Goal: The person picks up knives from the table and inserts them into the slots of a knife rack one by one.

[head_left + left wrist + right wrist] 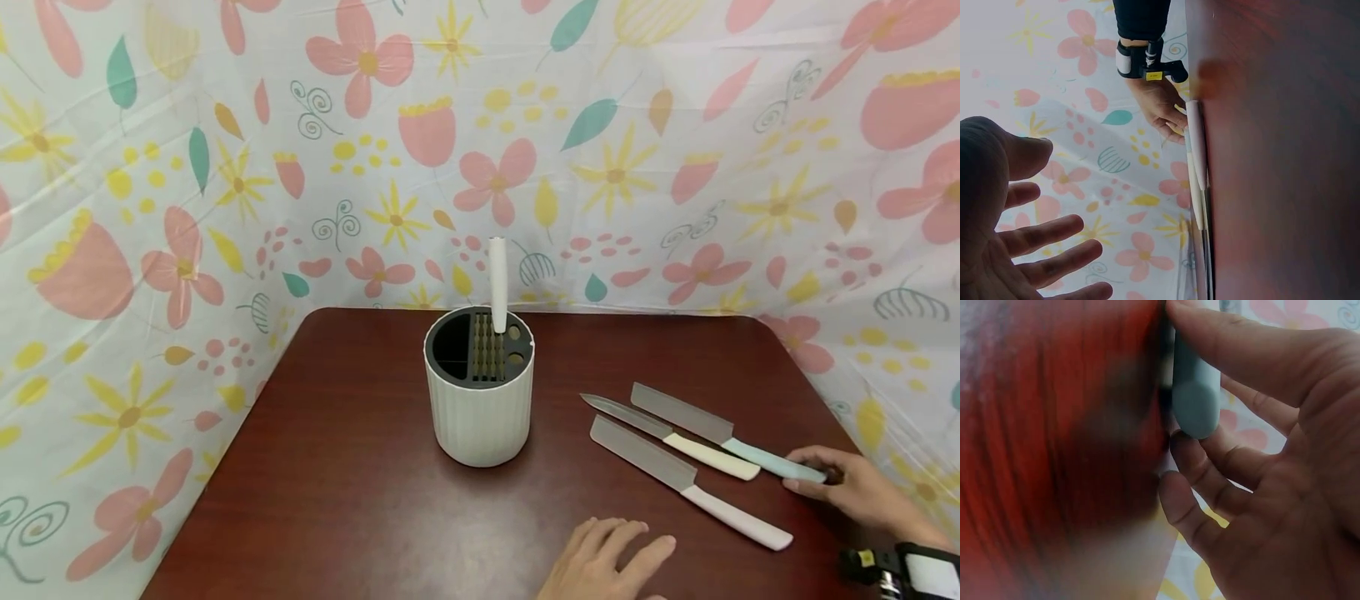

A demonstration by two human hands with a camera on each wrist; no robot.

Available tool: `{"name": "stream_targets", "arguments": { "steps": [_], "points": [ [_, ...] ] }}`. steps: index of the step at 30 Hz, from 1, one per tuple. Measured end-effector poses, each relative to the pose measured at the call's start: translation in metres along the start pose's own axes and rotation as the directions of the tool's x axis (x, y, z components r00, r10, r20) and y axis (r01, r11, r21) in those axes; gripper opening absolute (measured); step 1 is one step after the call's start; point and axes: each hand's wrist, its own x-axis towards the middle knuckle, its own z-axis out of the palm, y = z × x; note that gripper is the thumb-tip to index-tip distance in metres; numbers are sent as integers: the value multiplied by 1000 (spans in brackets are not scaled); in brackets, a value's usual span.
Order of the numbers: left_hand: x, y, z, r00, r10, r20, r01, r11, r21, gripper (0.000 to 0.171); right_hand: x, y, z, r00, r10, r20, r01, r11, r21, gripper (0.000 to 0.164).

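At the table's right edge my right hand (858,485) pinches the handle end of a cleaver with a light blue handle (780,461). In the right wrist view the thumb and fingers lie on either side of that handle (1197,409). The cleaver's broad blade (681,411) points to the upper left. Beside it lies a narrow pointed knife with a cream handle (712,456). Nearest me is another broad-bladed knife with a pale pinkish-white handle (738,518). My left hand (603,560) is at the front of the table, fingers spread, holding nothing.
A white ribbed knife holder (480,429) with a dark slotted top stands left of the knives. A white handle (498,283) sticks up from it. Behind the brown table (337,433) hangs a flower-patterned cloth (450,192).
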Motion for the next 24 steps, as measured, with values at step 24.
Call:
{"name": "stream_targets", "arguments": {
  "steps": [24],
  "points": [
    [3,-5,2,981,64,-184,-49,995,83,46,-4,-40,-27,971,55,-233,-12,983,185,35]
  ]
}}
